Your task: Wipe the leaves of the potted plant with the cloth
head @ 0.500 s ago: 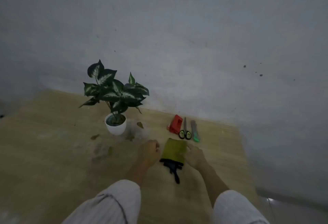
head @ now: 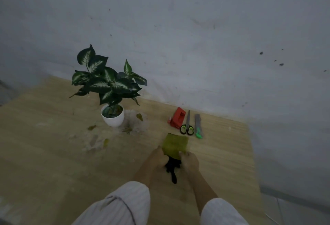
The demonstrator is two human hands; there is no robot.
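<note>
Wooden table (head: 44, 153): left hand (head: 158, 158), right hand (head: 190, 161) apparently both grip cloth (head: 175, 144).

A pale grey plaster wall (head: 196, 37) fills the far side, scuffed and dotted with small dark marks toward the right. A light wooden table (head: 44, 153) butts against it, its grain running left to right, with dusty smears near its middle. At the near right lies a grey floor (head: 294, 210). The light is dim and even.
</note>
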